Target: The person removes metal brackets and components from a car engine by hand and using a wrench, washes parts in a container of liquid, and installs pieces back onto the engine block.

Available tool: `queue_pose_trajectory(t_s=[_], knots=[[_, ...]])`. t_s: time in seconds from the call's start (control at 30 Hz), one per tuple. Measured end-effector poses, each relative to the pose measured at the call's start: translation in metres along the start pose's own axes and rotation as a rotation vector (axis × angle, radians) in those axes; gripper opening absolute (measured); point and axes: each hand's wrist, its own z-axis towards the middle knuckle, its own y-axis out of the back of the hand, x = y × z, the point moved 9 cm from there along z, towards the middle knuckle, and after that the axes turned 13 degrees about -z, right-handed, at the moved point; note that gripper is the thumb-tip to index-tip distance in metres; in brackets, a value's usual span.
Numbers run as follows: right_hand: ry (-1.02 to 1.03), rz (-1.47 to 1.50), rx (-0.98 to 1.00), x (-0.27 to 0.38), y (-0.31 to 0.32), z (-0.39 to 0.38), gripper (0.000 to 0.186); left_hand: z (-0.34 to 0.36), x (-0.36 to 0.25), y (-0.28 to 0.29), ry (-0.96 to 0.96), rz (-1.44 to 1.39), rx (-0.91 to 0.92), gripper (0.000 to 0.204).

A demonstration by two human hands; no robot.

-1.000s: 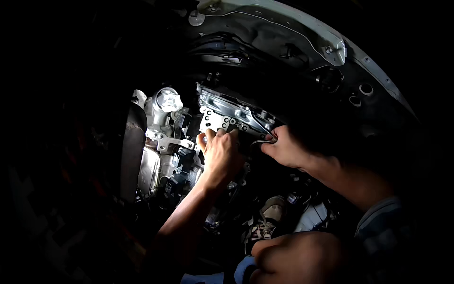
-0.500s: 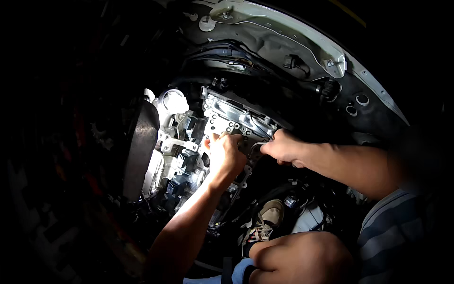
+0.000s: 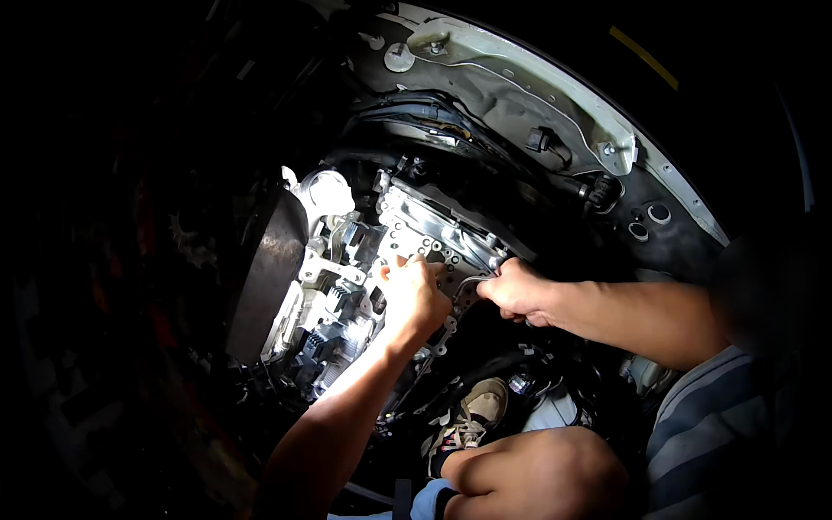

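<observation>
Well left of your left fingers stands the dark curved cover (image 3: 270, 277), with black connectors (image 3: 342, 300) nearer them. Your left hand (image 3: 419, 295) has its fingers curled at the holed metal plate (image 3: 404, 236), whose bare face shows just beyond their tips; whether they grip anything, you cannot tell. Your right hand (image 3: 517, 290) pinches the thin curved strand (image 3: 469, 279), which bends out leftward from those fingertips, between both hands.

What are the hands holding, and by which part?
The right hand pinches a thin, curved grey strand, the gripped part hidden. The left hand: can't tell.
</observation>
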Motion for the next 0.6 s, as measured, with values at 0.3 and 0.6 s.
queue_pose_trajectory(t_s=[0.3,0.6], knots=[[0.344,0.303,0.085,0.001,-0.007,-0.006,0.019,-0.013,-0.031,0.013,-0.225,0.202,0.003,0.05],[0.421,0.399,0.098,0.004,-0.009,-0.011,0.021,-0.012,-0.041,-0.002,-0.164,0.298,-0.145,0.067]])
